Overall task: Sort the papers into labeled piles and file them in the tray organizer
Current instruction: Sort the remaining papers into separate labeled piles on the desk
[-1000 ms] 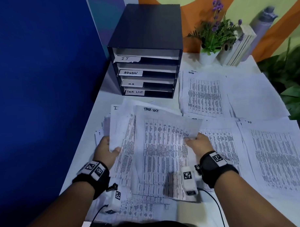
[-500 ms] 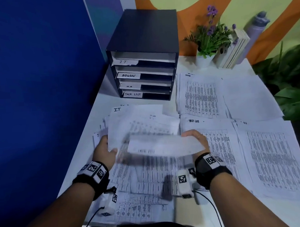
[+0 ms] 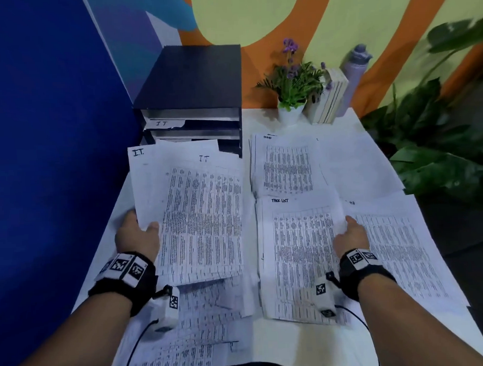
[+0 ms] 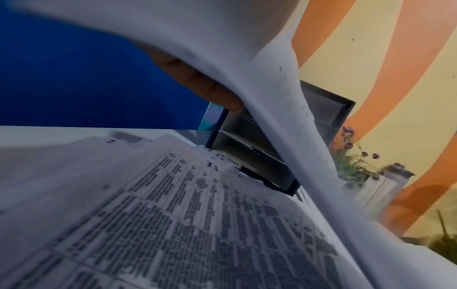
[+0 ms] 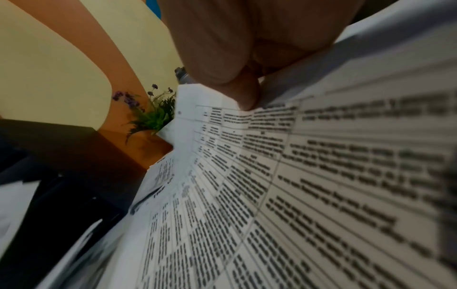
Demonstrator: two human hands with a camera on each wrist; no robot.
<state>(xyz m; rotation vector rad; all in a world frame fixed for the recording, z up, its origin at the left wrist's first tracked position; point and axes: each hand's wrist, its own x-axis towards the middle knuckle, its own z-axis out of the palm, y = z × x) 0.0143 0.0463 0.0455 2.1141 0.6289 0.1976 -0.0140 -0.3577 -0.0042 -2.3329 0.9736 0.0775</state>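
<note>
We see the left hand (image 3: pixel 137 237) gripping a raised sheaf of IT papers (image 3: pixel 197 211) at its left edge, thumb on top. The right hand (image 3: pixel 349 238) pinches the right edge of the TASK LIST pile (image 3: pixel 297 252) on the white table (image 3: pixel 295 342). The tray organizer (image 3: pixel 193 99) stands far left by the blue wall (image 3: pixel 47 135).
</note>
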